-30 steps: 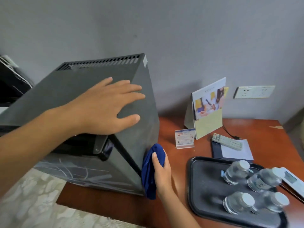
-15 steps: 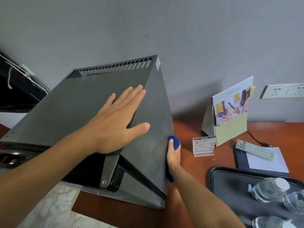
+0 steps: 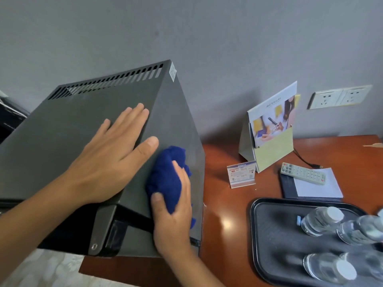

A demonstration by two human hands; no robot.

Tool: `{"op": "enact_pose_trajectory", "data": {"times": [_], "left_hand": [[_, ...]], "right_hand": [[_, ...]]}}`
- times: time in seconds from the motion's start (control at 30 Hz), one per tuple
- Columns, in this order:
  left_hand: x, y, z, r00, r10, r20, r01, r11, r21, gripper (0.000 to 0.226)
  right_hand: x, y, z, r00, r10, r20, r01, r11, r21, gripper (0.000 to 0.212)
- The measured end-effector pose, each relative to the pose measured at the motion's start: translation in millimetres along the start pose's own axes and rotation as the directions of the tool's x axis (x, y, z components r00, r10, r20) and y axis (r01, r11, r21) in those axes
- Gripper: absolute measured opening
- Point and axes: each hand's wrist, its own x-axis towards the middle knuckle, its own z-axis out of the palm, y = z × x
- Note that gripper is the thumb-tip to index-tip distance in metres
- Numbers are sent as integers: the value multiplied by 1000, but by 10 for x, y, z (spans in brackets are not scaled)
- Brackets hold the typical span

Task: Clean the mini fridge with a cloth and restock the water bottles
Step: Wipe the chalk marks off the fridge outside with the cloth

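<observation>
A dark grey mini fridge [image 3: 78,129] stands on the left end of a red-brown desk [image 3: 223,216], its vented top toward me. My left hand [image 3: 112,160] lies flat on the fridge's top, fingers straight, thumb over the right edge. My right hand [image 3: 173,220] grips a bunched blue cloth [image 3: 165,179] and presses it against the fridge's right side wall. Several clear water bottles [image 3: 323,218] with white caps stand in a black tray [image 3: 275,241] at the lower right.
Against the grey wall stands a leaflet holder [image 3: 271,129], with a small card stand [image 3: 241,174] in front of it. A white remote [image 3: 303,176] lies on a notepad and dark folder. A cable runs behind it. Wall sockets [image 3: 339,97] sit upper right.
My right hand with the blue cloth has moved from the lower rear of the fridge's side wall up and forward toward its top edge. My left hand stays on top. The view shifted left.
</observation>
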Motion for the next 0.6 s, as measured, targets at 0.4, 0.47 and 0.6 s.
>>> {"op": "enact_pose_trajectory", "data": {"times": [0.4,0.47,0.6], "left_hand": [[-70,70,-31,1000,9,18,-9,1000,6,87],[-63,64,-30,1000,15,4,-15,1000,-1,88],[-74,-7,6,998,45,-43,-47,997,-56,76]], "right_hand": [[355,1543,-415,890,402,-213,-439,882,-173,34],[368,846,-232,929,327,-174,-343,936,-73,53],[8,-221,31,971,-224,84,224,975,2,69]]}}
